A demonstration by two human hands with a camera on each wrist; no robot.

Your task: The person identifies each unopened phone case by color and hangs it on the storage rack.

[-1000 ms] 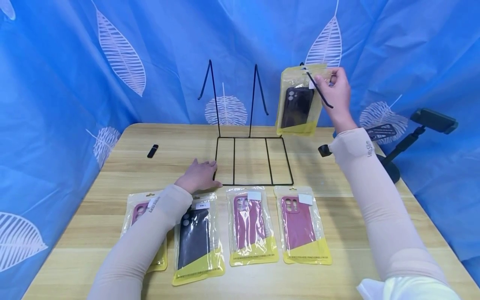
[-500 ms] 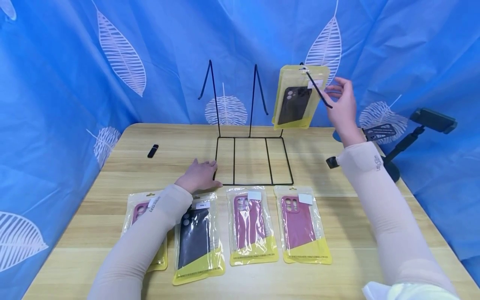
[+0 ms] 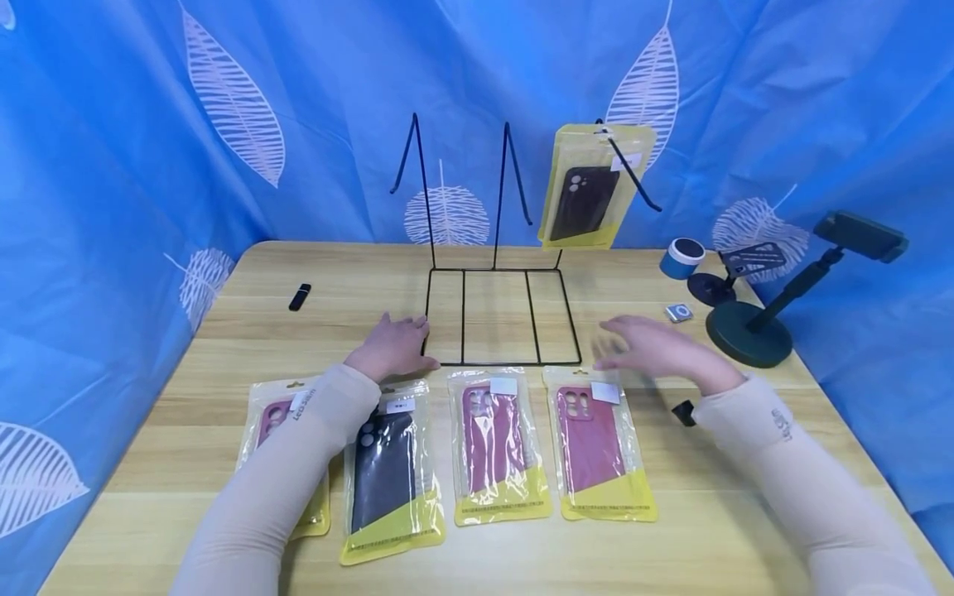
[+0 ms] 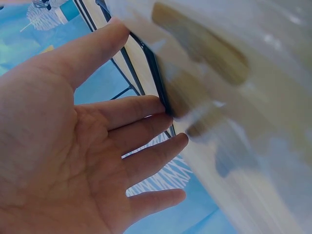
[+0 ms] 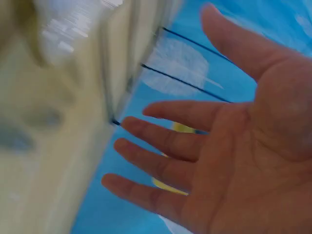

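A black wire rack (image 3: 495, 270) with three upright hooks stands on the table. My left hand (image 3: 395, 348) rests at the left edge of its base, fingers spread; in the left wrist view the fingertips (image 4: 178, 141) are right at the black wire. My right hand (image 3: 648, 352) hovers over the table to the right of the base, its fingers extended and holding nothing. From the right hook hangs a bagged dark phone case (image 3: 585, 203). In front of the rack lie a bagged black phone case (image 3: 383, 476), two bagged pink cases (image 3: 493, 451) and another pink one (image 3: 276, 414) partly under my left forearm.
At the right stand a dark green phone stand (image 3: 749, 334), a small black stand (image 3: 711, 289), and a blue round container (image 3: 681, 258). A small silver device (image 3: 678, 313) lies near them. A black stick (image 3: 300, 297) lies at the left. Blue curtain (image 3: 335, 74) surrounds the table.
My right hand has let go of the bagged dark case, which stays on the right hook, and has moved down toward the table. The left hand keeps its place at the rack.
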